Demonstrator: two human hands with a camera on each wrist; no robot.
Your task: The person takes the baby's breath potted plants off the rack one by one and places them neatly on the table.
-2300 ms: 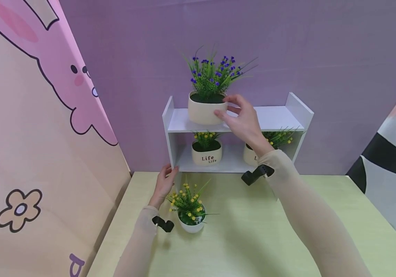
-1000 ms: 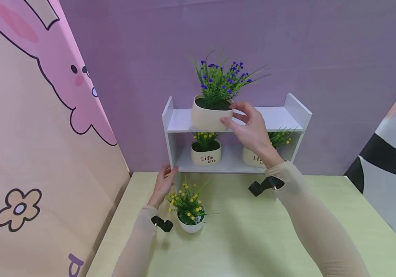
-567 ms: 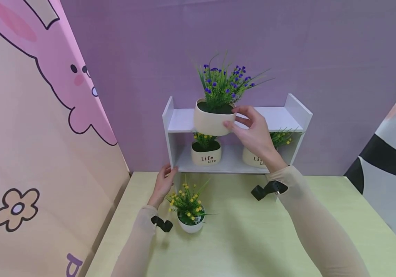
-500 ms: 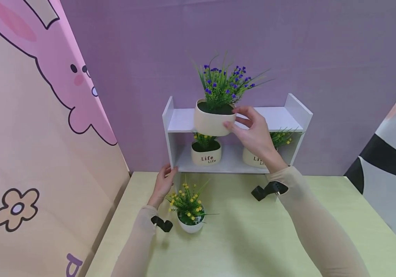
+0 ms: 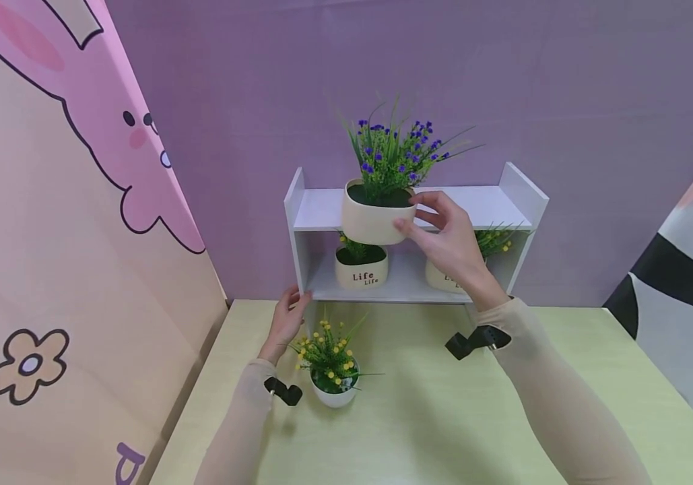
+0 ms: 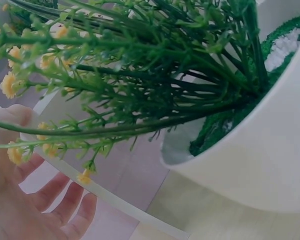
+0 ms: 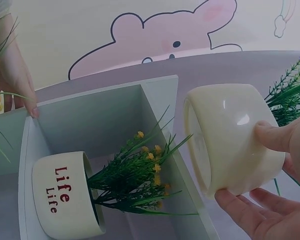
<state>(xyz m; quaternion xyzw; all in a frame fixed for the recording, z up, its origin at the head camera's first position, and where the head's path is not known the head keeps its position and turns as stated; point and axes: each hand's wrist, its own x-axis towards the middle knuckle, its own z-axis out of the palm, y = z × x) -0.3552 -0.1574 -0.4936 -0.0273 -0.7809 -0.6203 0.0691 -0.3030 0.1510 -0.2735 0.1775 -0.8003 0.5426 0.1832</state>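
My right hand [image 5: 449,242] pinches purple-flowered pot [image 5: 375,225] in front of white shelf [image 5: 485,205], top-tier height. Left hand [image 5: 286,323] holds side panel [image 5: 301,263]. Tip imo: pinch snug, pot level, clear of shelf edge.

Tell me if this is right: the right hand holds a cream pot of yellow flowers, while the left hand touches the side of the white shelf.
The colour is wrong: the head view shows purple-blue flowers in the cream pot that the right hand holds. The left hand does touch the side of the white shelf.
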